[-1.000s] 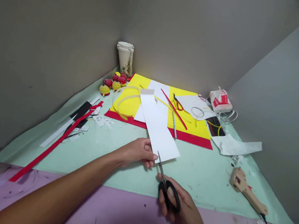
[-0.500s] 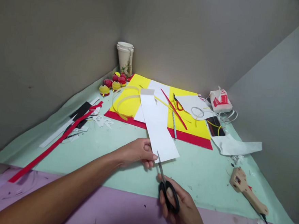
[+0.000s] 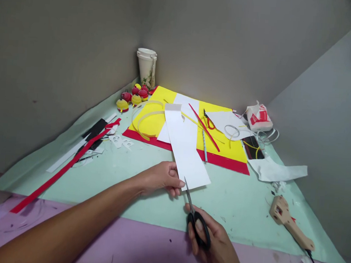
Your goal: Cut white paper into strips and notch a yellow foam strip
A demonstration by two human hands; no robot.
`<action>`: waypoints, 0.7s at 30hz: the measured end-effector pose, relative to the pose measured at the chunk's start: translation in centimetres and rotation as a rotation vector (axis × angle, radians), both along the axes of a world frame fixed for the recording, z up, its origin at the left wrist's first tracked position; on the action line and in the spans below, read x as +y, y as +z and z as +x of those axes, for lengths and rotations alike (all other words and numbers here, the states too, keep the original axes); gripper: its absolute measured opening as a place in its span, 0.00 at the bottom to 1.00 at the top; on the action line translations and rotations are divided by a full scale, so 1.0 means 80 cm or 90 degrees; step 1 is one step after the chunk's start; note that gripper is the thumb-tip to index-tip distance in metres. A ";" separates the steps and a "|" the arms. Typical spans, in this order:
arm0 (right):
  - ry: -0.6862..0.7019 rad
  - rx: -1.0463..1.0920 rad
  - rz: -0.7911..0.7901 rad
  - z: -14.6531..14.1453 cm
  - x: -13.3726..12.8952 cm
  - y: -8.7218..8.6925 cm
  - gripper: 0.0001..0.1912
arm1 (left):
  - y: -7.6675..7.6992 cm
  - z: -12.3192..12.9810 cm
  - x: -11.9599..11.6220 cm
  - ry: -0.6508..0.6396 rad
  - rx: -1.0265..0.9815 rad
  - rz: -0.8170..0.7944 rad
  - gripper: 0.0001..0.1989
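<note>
Green cover [image 3: 239,204] over pink surface [image 3: 143,249], glue gun [image 3: 295,232] and black scraps [image 3: 95,130] atop

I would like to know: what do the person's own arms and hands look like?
The left hand and right hand are bare, with no glove, ring or watch to see. The left forearm shows no sleeve; the right forearm is mostly outside the picture.

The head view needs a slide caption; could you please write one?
Left hand holds white paper; right hand holds black-handled scissors at its near edge.

Dim walls [image 3: 214,42], dark upper-right frame corner
</note>
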State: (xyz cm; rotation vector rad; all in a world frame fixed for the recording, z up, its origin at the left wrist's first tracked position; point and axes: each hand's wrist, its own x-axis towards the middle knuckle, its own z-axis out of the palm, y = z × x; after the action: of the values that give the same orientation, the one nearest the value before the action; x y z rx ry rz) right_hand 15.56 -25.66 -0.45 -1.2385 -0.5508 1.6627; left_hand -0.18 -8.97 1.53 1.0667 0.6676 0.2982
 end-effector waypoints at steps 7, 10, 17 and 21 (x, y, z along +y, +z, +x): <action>-0.033 -0.016 -0.017 -0.003 0.001 0.003 0.31 | 0.002 -0.002 0.001 0.000 -0.007 0.001 0.20; -0.028 -0.007 -0.004 -0.002 0.001 0.002 0.31 | 0.003 -0.001 0.003 0.028 -0.012 0.000 0.15; -0.020 -0.008 0.008 0.000 0.000 -0.003 0.30 | 0.000 0.003 0.003 0.113 -0.016 0.004 0.11; -0.022 -0.006 0.004 0.001 0.002 -0.003 0.30 | -0.002 0.003 0.003 0.094 -0.016 0.024 0.12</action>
State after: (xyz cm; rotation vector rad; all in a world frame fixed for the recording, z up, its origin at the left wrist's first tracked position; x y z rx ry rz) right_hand 15.60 -25.51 -0.72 -1.2452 -0.5363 1.6256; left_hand 0.10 -8.73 1.35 1.0505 0.7224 0.4520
